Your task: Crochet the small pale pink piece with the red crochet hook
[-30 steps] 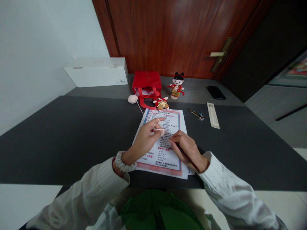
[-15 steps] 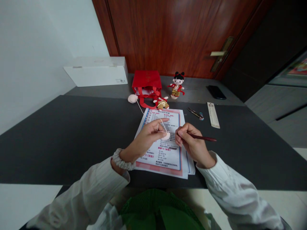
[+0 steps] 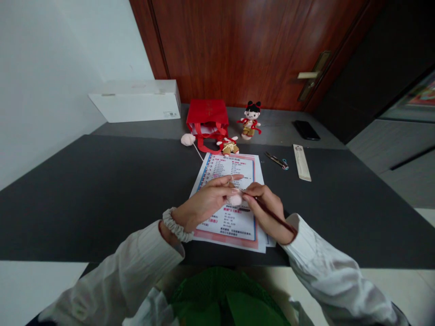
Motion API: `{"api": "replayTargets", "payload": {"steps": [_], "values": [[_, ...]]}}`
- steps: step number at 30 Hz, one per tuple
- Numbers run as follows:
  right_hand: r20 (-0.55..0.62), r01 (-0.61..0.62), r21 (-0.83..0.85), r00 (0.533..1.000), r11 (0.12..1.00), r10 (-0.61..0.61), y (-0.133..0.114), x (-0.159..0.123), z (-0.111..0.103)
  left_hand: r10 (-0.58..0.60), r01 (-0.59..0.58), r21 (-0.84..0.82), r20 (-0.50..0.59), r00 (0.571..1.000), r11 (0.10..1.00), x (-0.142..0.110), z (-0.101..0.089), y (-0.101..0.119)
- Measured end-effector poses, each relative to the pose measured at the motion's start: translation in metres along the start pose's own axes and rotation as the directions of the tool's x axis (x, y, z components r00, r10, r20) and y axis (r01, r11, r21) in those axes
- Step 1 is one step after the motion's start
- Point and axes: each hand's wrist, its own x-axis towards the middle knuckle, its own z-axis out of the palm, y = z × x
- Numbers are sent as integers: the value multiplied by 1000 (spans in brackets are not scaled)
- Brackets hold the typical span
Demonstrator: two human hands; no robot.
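My left hand (image 3: 207,203) pinches a small pale pink crochet piece (image 3: 235,198) with yarn running over its forefinger. My right hand (image 3: 267,206) grips a dark red crochet hook (image 3: 275,217), its tip at the pink piece and its handle pointing back toward my wrist. Both hands hover over a printed pattern sheet (image 3: 234,222) on the dark table (image 3: 102,190). A thin yarn strand runs from the piece back to a pink yarn ball (image 3: 187,139).
At the back stand a red gift bag (image 3: 207,118), a small crocheted doll (image 3: 251,120), a smaller crocheted figure (image 3: 229,146) and a white box (image 3: 136,100). Scissors (image 3: 277,161), a long paper packet (image 3: 301,163) and a black phone (image 3: 306,130) lie to the right.
My right hand turned the hook from pointing out to the right back to pointing at my wrist, tip in the pink piece. My left hand shifted slightly right, closing on the piece.
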Motion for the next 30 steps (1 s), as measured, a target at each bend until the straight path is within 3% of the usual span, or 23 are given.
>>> {"api": "replayTargets", "payload": {"steps": [2,4,7,18,25,28,30], "values": [[11,-211,223,977,952,214,-2,2,-2,-10,10,-9,12,1000,1000,-2,-3,3],[46,-304,367,950,879,310,-3,4,-5,-7,7,8,-3,1000,1000,-5,-5,7],[60,-312,424,946,850,317,-2,5,-10,-18,19,57,-11,1000,998,-9,-6,14],[125,-291,323,956,900,264,3,-1,-24,-51,36,223,62,997,974,-15,-16,17],[231,-428,559,903,710,363,1,3,-22,-126,85,190,212,969,978,-6,-28,9],[269,-492,623,865,608,423,-4,8,-18,-18,-37,262,204,979,964,-4,-28,6],[255,-491,621,863,610,435,-5,9,-16,74,-127,350,162,984,928,-4,-26,4]]}}
